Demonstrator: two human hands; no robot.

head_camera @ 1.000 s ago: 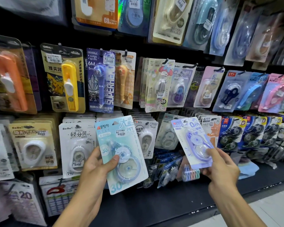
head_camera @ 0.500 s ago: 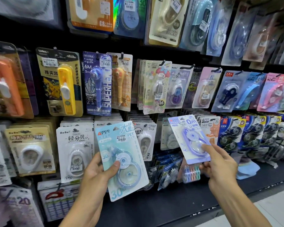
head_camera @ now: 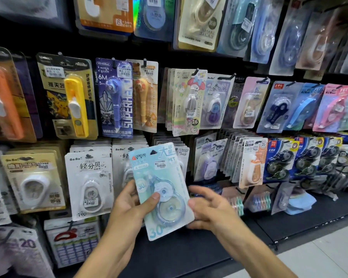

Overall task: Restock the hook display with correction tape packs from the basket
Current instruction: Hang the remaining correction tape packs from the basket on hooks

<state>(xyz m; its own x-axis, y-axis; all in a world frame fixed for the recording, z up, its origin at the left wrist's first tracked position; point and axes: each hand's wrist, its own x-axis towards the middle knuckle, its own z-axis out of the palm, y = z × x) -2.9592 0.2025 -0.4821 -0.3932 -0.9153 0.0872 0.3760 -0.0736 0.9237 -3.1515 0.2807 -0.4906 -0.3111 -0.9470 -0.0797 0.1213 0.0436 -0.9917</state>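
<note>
You hold the light blue correction tape pack (head_camera: pixel 161 189) in front of the hook display (head_camera: pixel 181 57), tilted a little, its top edge over the white BoBo packs (head_camera: pixel 88 181) of the lower row. Your left hand (head_camera: pixel 132 207) grips the pack at its left edge, thumb pressed on the clear blister and fingers behind the card. Your right hand (head_camera: pixel 211 209) is just right of the pack with fingers spread and relaxed; it is blurred, so I cannot tell if it touches the card.
</note>
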